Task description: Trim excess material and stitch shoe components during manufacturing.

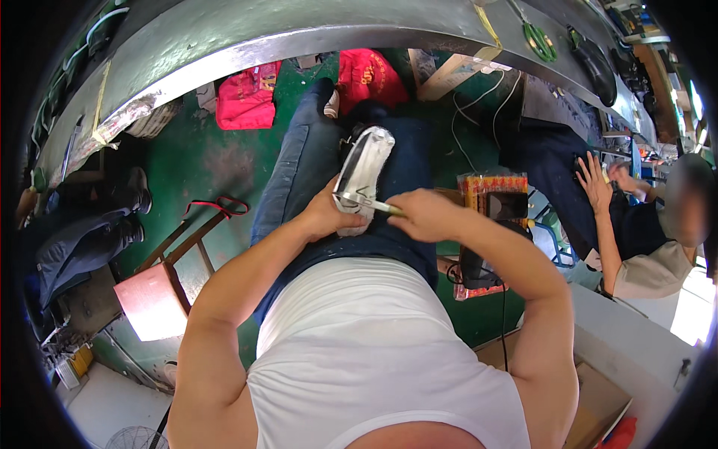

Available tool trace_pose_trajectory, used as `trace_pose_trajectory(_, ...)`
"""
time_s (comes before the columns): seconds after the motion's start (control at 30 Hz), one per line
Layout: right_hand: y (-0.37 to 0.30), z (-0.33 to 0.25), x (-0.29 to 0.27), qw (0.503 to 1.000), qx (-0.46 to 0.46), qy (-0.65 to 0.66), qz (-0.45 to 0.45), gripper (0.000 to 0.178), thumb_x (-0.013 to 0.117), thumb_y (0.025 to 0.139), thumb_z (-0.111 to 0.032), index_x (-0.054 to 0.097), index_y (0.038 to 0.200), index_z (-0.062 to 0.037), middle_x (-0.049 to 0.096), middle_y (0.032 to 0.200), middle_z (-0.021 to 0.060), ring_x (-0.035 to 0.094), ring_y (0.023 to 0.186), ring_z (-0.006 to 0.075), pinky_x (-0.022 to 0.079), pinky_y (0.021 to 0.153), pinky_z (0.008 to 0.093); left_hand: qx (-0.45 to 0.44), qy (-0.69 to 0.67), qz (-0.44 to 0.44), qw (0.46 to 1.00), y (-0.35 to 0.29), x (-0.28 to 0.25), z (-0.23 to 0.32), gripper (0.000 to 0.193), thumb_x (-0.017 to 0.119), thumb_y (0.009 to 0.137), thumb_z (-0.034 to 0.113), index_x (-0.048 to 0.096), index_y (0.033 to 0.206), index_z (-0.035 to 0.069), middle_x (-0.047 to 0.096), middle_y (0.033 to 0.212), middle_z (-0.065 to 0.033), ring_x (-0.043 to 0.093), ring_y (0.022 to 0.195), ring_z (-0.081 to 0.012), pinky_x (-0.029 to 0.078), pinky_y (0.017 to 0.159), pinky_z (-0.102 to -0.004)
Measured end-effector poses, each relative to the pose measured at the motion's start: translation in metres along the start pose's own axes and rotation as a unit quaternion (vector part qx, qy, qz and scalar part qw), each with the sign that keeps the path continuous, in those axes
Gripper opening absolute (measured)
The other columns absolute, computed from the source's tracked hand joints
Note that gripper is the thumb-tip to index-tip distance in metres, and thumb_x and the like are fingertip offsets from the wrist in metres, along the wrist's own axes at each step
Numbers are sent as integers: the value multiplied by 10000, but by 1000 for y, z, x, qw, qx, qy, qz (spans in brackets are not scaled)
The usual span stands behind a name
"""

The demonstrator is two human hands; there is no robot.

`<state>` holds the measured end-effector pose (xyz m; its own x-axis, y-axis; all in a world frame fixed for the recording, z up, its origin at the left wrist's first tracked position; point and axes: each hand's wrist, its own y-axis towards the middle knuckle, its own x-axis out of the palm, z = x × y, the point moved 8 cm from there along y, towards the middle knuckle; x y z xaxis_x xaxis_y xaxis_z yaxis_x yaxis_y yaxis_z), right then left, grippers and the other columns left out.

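White tank top [374,344] foremost, left fingers [348,219] clasp the near end of a shoe [366,161] pointing lengthwise away, right fingers [407,222] gripping a hammer [372,202] across it.

From my end, the left grip [334,213] hides one flank of the shoe [366,161], and its underside is out of my view. The right grip [425,215] covers most of the handle of the tool [366,200]; I can't tell its kind. My picture's edge cuts off the wire cage [134,439] and the tabletop [299,21]. The co-worker's face [684,198] is blurred, and the print on the red cloth [243,105] is too small for me.
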<state>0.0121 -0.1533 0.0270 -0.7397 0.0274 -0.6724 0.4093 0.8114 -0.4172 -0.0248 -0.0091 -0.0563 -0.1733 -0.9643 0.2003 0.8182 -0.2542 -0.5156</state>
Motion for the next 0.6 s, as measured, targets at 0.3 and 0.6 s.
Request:
trace_pose_trajectory(0.3,-23,-6,-13,996,53,10,77,499,628,886,-117,483,1318,86,577,1212,274,555,1153,415,461,978,437,4,-6,68,998,9,-2,-9,996,880,638,32,321,1461,-20,593,1284,-147,570,1191,-244,443,1041,-368)
trace_pose_trajectory(0.6,-18,-25,-44,984,149,-91,-23,451,614,898,-138,501,1244,129,609,1137,300,590,1122,410,489,929,459,43,284,131,949,-1,18,18,1277,858,682,256,-44,1486,-157,326,1485,-363,394,1388,-401,352,1123,-338)
